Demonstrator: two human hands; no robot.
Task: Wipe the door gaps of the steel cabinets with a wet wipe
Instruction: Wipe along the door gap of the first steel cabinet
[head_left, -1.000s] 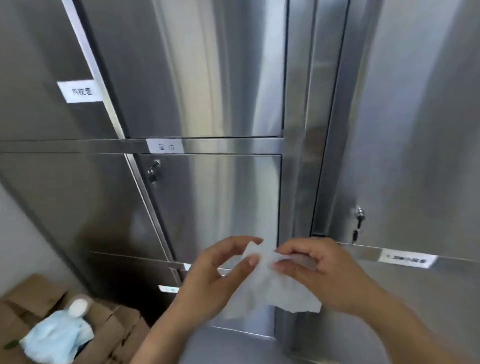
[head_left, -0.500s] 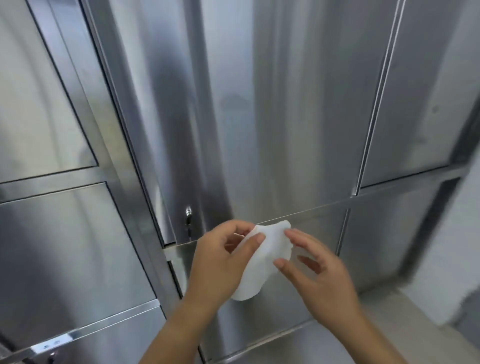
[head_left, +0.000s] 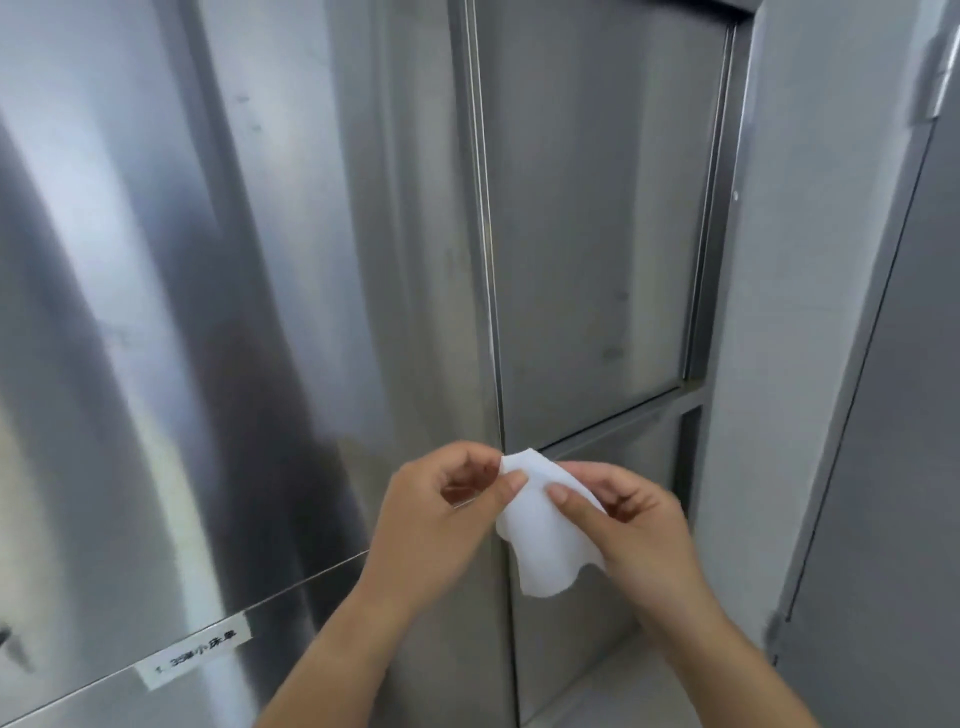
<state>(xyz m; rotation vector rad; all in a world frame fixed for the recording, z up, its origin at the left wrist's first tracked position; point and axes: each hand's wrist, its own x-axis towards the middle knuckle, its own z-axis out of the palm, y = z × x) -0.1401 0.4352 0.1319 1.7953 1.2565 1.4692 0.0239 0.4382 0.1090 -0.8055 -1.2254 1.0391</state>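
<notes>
Brushed steel cabinet door (head_left: 208, 260) fills the left of the frame, with a white printed label (head_left: 195, 656) at lower left. At lower centre the left hand (head_left: 436, 525) pinches the top corner of a white, limp, crumpled wet wipe (head_left: 540, 540), held just below the vertical door gap (head_left: 485, 234). The right hand (head_left: 644, 540) pinches its right edge.

Shows plain white across the wet wipe (head_left: 545, 540). Gleams brushed silver-grey over the steel cabinet doors (head_left: 597, 234), streaked with pale and dark vertical reflections. Carries black print on a white label (head_left: 200, 657).
</notes>
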